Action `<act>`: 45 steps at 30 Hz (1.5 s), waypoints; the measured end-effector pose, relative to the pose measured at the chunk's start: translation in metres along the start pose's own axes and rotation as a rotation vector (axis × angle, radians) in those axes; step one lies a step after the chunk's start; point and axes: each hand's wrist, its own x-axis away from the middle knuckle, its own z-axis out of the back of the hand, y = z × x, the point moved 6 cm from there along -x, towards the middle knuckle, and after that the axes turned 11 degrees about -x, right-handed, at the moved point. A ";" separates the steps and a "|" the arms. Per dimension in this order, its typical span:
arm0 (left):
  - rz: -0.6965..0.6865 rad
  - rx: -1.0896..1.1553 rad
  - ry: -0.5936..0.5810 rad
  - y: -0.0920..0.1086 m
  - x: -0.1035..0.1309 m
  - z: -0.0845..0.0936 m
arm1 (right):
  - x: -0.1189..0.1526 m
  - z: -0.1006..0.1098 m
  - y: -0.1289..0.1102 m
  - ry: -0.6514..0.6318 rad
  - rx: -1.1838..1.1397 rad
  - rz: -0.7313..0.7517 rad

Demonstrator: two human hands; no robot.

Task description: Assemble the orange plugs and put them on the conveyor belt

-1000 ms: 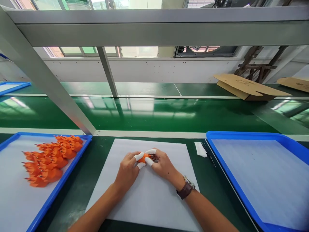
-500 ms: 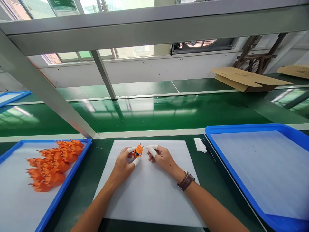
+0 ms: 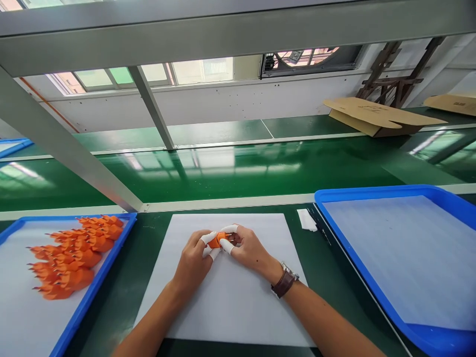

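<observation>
Between both hands, over a white paper sheet (image 3: 226, 307), is a small orange plastic piece (image 3: 214, 241) with a dark marking or gap. My left hand (image 3: 193, 255) is closed on its left side, thumb and finger in white finger cots. From the right, my right hand (image 3: 251, 249), also with white cots, pinches the same piece; a brown-strapped watch is on that wrist. The fingers cover much of the piece, and I cannot make out its exact kind. Many similar orange pieces (image 3: 80, 253) with dark tips stand in rows on the left tray.
A blue tray (image 3: 100, 277) lined with white paper lies at left, and another blue tray (image 3: 372, 292) at right. Beside the right one are a white scrap (image 3: 307, 219) and a thin dark tool (image 3: 323, 228). A metal frame bar (image 3: 92, 168) slants down at left; cardboard (image 3: 383, 116) lies behind.
My right hand has moved left and closed on the orange piece, which has turned from upright to lying sideways between the hands. The camera view has shifted slightly.
</observation>
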 end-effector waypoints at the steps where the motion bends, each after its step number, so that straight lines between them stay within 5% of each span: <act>1: -0.003 -0.004 0.003 0.000 0.000 0.000 | 0.000 0.000 0.000 0.004 0.016 0.005; 17: -0.078 0.033 -0.021 0.006 -0.005 0.000 | -0.006 0.000 0.003 -0.127 -0.079 -0.118; 30: 0.159 0.144 -0.139 -0.010 -0.005 -0.005 | -0.006 0.006 0.006 -0.063 -0.167 -0.126; 40: 0.039 0.092 -0.048 -0.003 -0.006 -0.003 | -0.004 0.007 -0.002 -0.056 -0.011 -0.002; 45: -0.011 0.080 0.003 0.000 -0.004 -0.002 | -0.002 0.006 0.007 -0.049 -0.003 -0.137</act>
